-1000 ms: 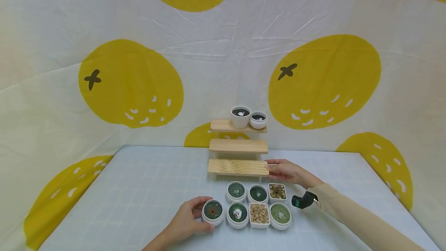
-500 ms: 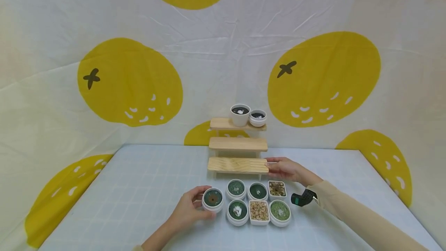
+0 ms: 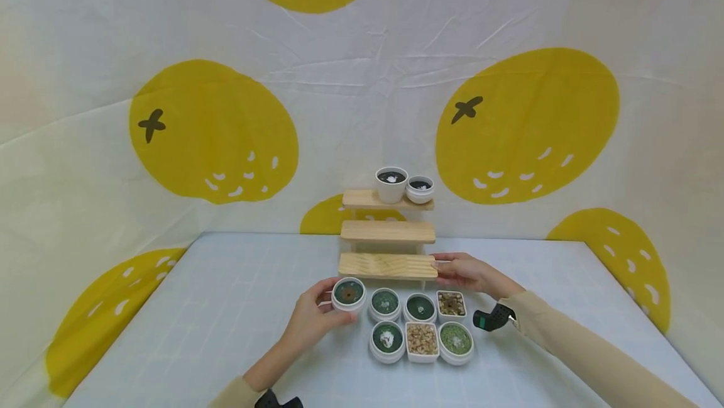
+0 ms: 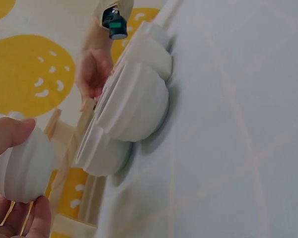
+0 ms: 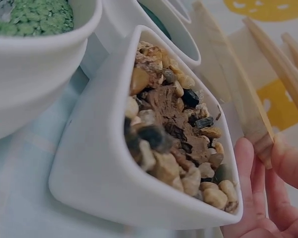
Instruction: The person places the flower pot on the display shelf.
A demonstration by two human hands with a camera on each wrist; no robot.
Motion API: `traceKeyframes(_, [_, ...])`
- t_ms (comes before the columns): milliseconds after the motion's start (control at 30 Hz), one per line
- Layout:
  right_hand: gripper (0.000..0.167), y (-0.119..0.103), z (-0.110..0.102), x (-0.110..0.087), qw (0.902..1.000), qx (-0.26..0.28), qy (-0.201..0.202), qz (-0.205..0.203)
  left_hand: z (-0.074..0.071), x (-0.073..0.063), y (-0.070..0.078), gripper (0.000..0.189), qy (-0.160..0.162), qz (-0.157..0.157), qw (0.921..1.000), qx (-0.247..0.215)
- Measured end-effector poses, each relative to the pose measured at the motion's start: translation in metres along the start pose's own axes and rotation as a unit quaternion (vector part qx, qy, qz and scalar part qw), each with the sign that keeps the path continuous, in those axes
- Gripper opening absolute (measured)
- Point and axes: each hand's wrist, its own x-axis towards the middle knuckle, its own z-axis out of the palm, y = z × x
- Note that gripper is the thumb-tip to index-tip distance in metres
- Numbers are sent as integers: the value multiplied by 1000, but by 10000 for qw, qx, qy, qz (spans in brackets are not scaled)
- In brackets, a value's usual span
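Observation:
My left hand (image 3: 318, 312) grips a round white pot (image 3: 349, 296) with a dark green top and a brown spot in its middle. In the left wrist view that pot (image 4: 27, 166) hangs clear of the table between thumb and fingers. My right hand (image 3: 466, 273) holds the right end of the lowest step of a three-tier wooden stand (image 3: 387, 266). The right wrist view shows its thumb and fingers (image 5: 283, 193) pinching the board's end, just behind a square pebble-filled pot (image 5: 184, 134).
Several white pots stand in two rows before the stand, among them a square gravel pot (image 3: 422, 340) and a light green one (image 3: 455, 341). A taller pot (image 3: 391, 185) and a small round pot (image 3: 420, 189) sit on the top tier. Behind hangs a fruit-print cloth (image 3: 362, 112).
My left hand has raised the round pot and carried it forward from beside the front row towards the stand's lowest step. My right hand stays at the step's end.

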Motion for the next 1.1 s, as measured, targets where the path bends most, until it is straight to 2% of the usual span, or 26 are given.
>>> traceKeyframes(367, [59, -2, -6, -2, 9997, -216, 66, 29, 5, 25, 19, 67, 43, 353, 9987, 352])
traceKeyframes(633, [59, 3, -5, 1, 9997, -214, 81, -15, 8, 37, 24, 67, 12, 576, 9976, 388])
traceKeyframes(1100, [57, -1, 1, -3, 9981, -571, 160, -142, 8, 62, 40, 64, 433, 476, 9969, 443])
